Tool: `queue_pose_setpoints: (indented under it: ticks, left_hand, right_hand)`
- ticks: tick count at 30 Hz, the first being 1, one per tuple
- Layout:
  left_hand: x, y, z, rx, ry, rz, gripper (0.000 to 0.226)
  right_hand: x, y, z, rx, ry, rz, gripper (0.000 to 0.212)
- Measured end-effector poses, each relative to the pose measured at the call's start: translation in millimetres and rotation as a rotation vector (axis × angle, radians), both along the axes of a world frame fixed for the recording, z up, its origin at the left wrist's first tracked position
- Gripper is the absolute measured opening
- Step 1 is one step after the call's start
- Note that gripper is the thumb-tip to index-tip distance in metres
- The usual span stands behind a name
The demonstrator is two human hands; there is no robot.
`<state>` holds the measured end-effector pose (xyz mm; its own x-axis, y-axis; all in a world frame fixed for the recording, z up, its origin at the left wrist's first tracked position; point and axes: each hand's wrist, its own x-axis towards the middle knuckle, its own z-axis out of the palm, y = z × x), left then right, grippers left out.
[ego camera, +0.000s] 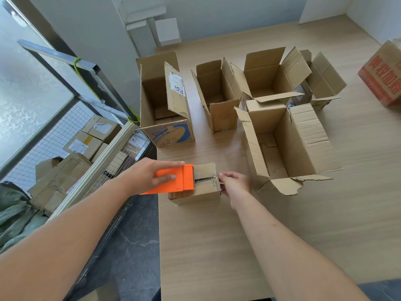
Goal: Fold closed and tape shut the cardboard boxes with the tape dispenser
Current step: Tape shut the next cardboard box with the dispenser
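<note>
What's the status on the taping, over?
Left hand grips orange tape dispenser on small closed box. Right hand holds the box's right end. Tape partway along seam. Open boxes behind, nothing blocking.

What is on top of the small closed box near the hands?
On the small box: the orange dispenser, gripped by the left hand, and clear tape along the seam. The right hand holds its right end. The dispenser covers the left part.

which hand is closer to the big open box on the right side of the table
Right. The right hand sits at the small box's end, just left of the big open box; the left hand grips the orange tape dispenser farther left.
</note>
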<state>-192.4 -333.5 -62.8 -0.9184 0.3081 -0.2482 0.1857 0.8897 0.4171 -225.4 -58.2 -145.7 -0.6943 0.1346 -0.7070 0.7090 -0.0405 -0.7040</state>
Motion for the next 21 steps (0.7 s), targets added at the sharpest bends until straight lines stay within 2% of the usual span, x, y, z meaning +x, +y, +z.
queue_pose_setpoints:
  ticks: [5,7,11,17,21]
  left_hand:
    - [1,-1,-3,-0.003,0.013,-0.005,0.05]
    - [2,0,-3,-0.002,0.018,0.0,0.05]
    - [3,-1,-2,0.01,0.008,0.0,0.05]
    - [1,-2,-4,0.015,-0.01,-0.016,0.053]
    - [1,-2,-4,0.02,-0.004,-0.004,0.05]
  right_hand:
    - [11,-18,12,0.812,0.618,0.537,0.033]
    - [14,-26,11,0.933,0.715,0.61,0.033]
    - [11,-18,8,0.707,0.529,0.432,0.029]
    - [21,-11,3,0.648,0.545,0.361,0.022]
    - [23,-10,4,0.604,0.462,0.384,0.041]
